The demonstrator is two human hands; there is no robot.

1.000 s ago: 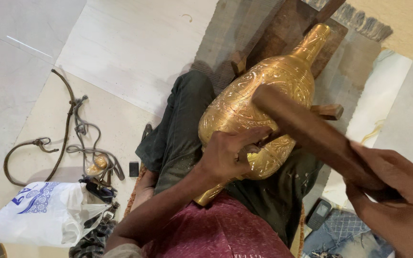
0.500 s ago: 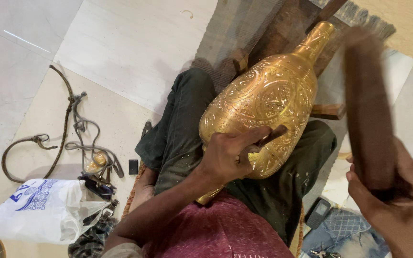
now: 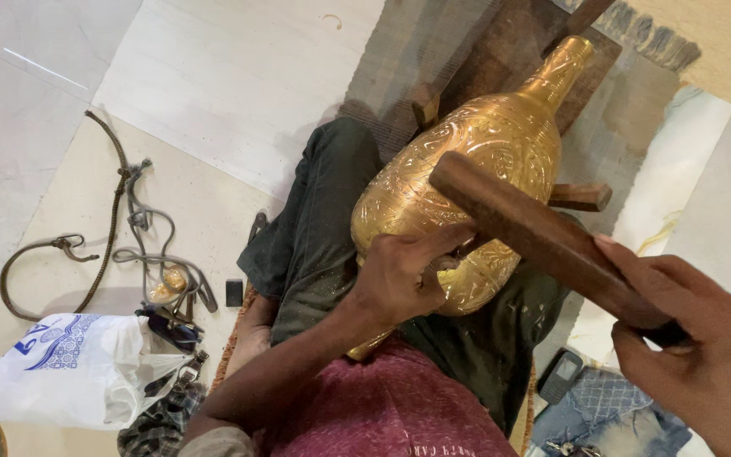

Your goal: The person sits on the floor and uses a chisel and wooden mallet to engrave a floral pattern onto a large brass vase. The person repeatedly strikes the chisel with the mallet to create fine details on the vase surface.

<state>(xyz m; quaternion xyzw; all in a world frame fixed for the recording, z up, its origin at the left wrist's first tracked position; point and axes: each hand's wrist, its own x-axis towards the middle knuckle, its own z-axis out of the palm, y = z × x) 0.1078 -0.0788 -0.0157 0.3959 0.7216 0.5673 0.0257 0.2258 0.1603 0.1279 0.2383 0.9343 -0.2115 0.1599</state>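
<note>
The brass vase (image 3: 475, 203) lies on the lap, centre frame. Left hand (image 3: 403, 275) fingers pinch a small tool against it; right hand (image 3: 704, 355) grips the wooden mallet (image 3: 543, 237). Strikes should land squarely.

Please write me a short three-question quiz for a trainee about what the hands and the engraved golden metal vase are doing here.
1. True or false: the left hand rests against the engraved golden metal vase lying across the person's lap.
2. What does the right hand grip?
A. a white plastic bag
B. a long brown wooden block
C. a grey cord
3. Fill in: the vase's narrow neck points toward the ____ wooden stand.

Key
1. True.
2. B: the long brown wooden block, its far end over the vase's body.
3. Dark: the dark wooden stand lies beyond the lap. The white plastic bag lies on the floor, untouched.
</note>
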